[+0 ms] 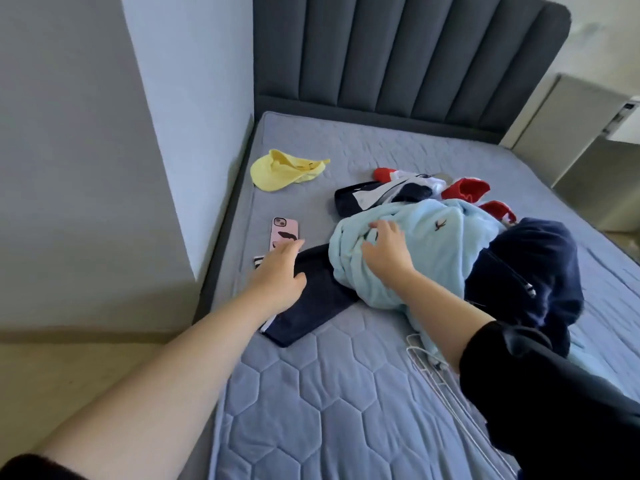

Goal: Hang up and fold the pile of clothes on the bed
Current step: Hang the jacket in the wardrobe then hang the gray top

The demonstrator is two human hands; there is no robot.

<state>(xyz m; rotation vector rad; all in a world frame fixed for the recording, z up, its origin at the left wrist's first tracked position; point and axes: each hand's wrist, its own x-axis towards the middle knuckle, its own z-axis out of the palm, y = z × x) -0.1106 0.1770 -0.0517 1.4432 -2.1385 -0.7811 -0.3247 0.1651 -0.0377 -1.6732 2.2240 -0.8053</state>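
A pile of clothes lies on the blue quilted bed (311,393). On top sits a light blue shirt (436,244) with small bird prints. My right hand (384,251) rests on it with fingers spread and slightly bent. A dark navy garment (318,303) sticks out flat to the left of the pile, and my left hand (277,271) lies on it, fingers straight. More navy clothing (533,271) is heaped at the right. Red, white and navy items (460,188) lie behind the pile. White wire hangers (436,372) lie near the front, partly under my right sleeve.
A pink phone (284,232) lies just beyond my left hand. A yellow cap (280,171) sits near the bed's left edge. The dark padded headboard (398,57) stands at the back. A grey wall (86,150) runs along the left. A pale cabinet (588,150) stands right.
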